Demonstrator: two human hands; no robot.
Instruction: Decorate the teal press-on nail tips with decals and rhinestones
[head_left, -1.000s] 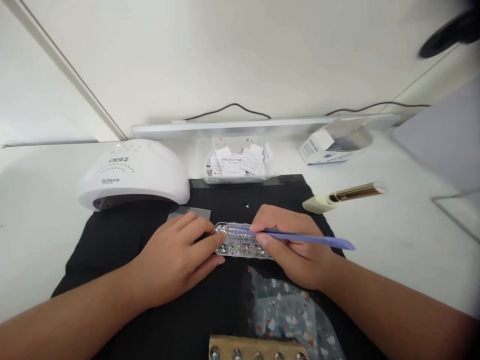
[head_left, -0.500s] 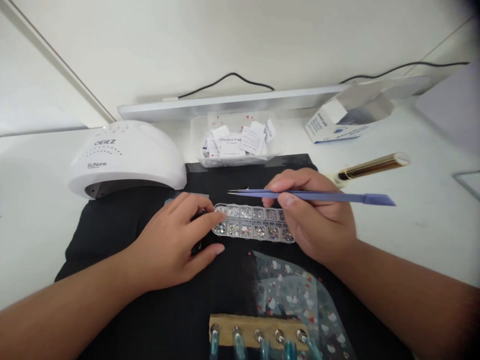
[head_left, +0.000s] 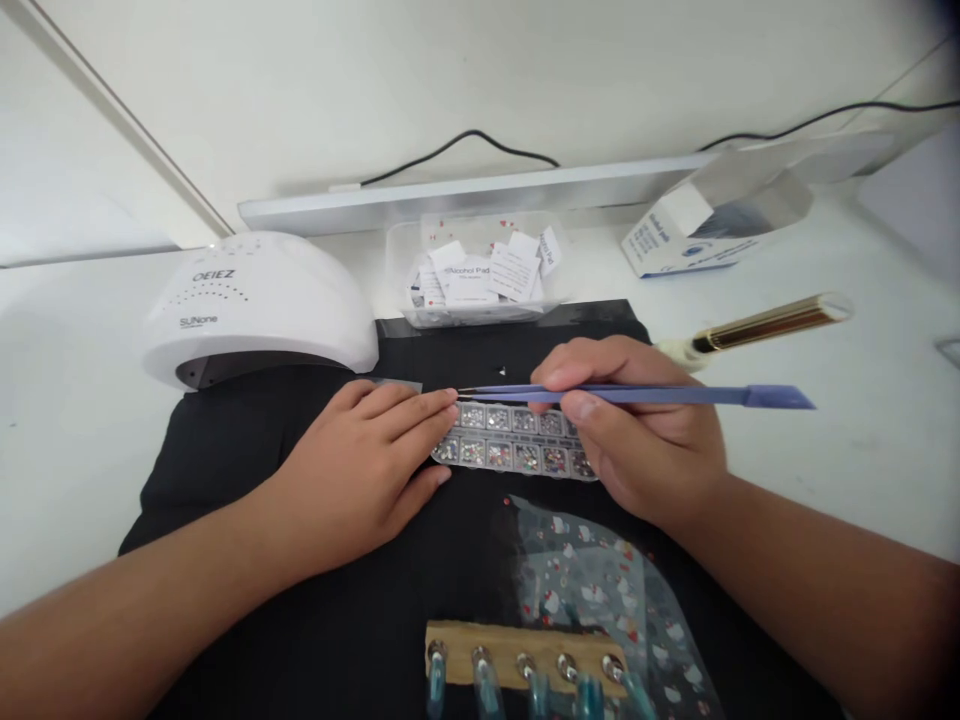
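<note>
Nails on stubs [head_left: 525, 675] stand in a row in a wooden holder [head_left: 517, 650] at 6 o'clock, nearest the camera, more of them in view than half a second ago. Just beyond, at 5 o'clock, lies a clear sticker sheet [head_left: 600, 590] with small red and white figures, on the black mat [head_left: 247, 440].

Left hand [head_left: 360, 470] rests flat on the mat at 9 o'clock of centre, fingers loose and stretched, grasping nothing; its fingertips now touch the left end of the gem tray [head_left: 517, 450], having straightened from the curled pose of the earlier frame. Right hand [head_left: 637, 430], at 3 o'clock, pinches blue tweezers [head_left: 637, 394] between thumb and forefinger. The tweezers lie level above the tray's far edge, tip pointing toward 9 o'clock and almost meeting the left fingertips; earlier the tip stood a little farther right. The tray sits between both hands at centre, its small compartments full of coloured stones.

A gold-capped pen [head_left: 757, 325] lies at 2 o'clock on the white surface [head_left: 75, 430]. At 10 o'clock stands a white lamp [head_left: 262, 305] marked "SUNone", with digits reading upside down as "OEIEZ". At 12 o'clock a clear tub [head_left: 472, 275] holds sachets printed "Alcohol Pad". A white and blue box [head_left: 712, 220] lies open at 1 o'clock, its print too small to read. Behind runs a white bar [head_left: 480, 195] with a black cable [head_left: 465, 145].
</note>
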